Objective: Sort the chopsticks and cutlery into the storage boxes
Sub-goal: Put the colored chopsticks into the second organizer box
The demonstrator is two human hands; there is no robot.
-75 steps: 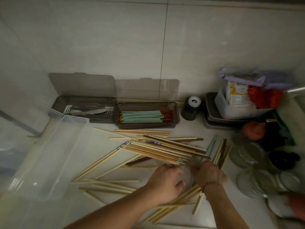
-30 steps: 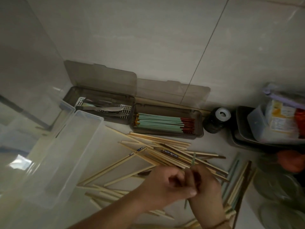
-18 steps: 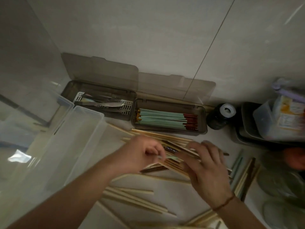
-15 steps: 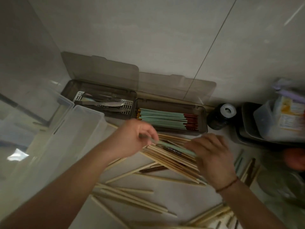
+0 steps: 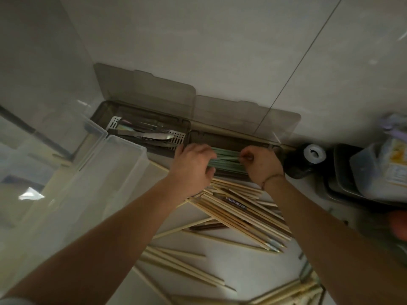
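Chopsticks (image 5: 242, 214), way too many to count, lay scattered on the pale table (image 5: 248, 269). Two grey storage boxes (image 5: 231, 140) sat open against the tiled wall (image 5: 220, 45). Both hands, left hand (image 5: 191, 166) and right hand (image 5: 259, 165), had fingers pinching green chopsticks (image 5: 224, 158) over the right box. One dark chopstick's label was unreadable.

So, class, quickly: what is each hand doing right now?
Left hand: fingers curled round the green chopsticks.
Right hand: pinching the same green chopsticks.
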